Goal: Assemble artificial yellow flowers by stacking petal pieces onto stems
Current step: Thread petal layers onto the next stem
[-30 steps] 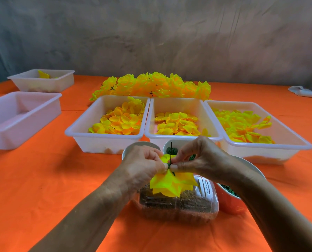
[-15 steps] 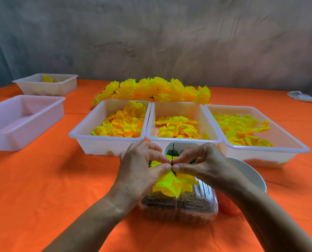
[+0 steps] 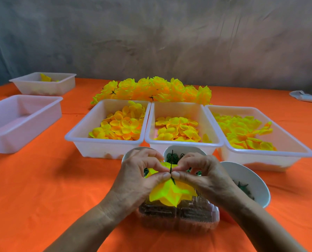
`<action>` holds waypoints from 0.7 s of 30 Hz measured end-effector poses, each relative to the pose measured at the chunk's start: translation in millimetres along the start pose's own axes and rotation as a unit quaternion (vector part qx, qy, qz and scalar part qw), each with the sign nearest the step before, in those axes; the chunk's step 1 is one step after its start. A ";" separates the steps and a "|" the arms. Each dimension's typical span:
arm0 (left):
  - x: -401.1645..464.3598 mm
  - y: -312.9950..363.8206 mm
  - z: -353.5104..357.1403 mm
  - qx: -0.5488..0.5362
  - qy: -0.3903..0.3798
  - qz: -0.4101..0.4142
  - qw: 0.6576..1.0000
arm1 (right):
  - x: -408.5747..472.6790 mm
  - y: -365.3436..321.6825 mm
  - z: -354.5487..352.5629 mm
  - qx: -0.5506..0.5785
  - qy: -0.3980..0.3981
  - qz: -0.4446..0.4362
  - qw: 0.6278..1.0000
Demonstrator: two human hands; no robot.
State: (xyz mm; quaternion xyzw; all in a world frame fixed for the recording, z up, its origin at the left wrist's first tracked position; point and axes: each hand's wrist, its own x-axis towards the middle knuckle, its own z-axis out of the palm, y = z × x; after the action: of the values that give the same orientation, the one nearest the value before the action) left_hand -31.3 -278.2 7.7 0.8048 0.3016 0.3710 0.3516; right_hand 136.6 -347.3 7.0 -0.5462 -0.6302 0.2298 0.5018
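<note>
While my thumbs are coming together at the dark green stem [image 3: 171,166], I am pressing the yellow petal piece [image 3: 171,194] further down it than half a second ago, when my fingertips were only just meeting over the flower. My left hand [image 3: 138,177] is pinching the petal layer right at the stem with thumb and forefinger, its other fingers curling over the top; my right hand [image 3: 202,176] is doing the same from the other side, so the two thumbs are nearly touching with the stem running up between them. A second ago my right hand was higher and further back. The stem's tip is now standing well clear above my fingers, which I judge means this layer is seating and the next petal piece can soon go on.

The half-built flower is hanging just above the clear plastic container [image 3: 178,215] of brown material, in front of the small white bowl of green parts [image 3: 185,151]. Beyond it, the three white trays are holding loose petals: left tray [image 3: 82,140], middle tray [image 3: 182,142], right tray [image 3: 267,153]. Finished yellow flowers [image 3: 153,90] are lying in a heap behind them on the orange tablecloth [image 3: 42,188].
</note>
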 end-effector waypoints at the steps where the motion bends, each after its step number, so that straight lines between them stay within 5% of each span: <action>1: 0.1 -1.4 0.5 -0.006 0.001 0.000 1.000 | -0.1 1.5 0.3 0.000 0.002 -0.003 1.000; 11: 4.9 15.2 -12.5 -0.013 -0.052 -0.055 0.997 | -5.6 -17.4 -2.4 -0.030 0.003 0.050 0.998; 14: 8.1 25.0 -14.0 -0.096 -0.011 -0.056 0.994 | -8.8 -25.9 4.8 -0.061 0.042 0.048 0.996; 21: 13.7 28.0 -2.2 -0.046 0.005 -0.042 0.998 | -13.3 -22.8 27.4 -0.080 0.140 0.055 0.985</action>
State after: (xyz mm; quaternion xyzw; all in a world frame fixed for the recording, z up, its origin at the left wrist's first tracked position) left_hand -19.3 -283.1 36.1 0.7724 0.3199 0.3735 0.4019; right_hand 100.7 -359.2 10.4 -0.6450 -0.5391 0.1267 0.5266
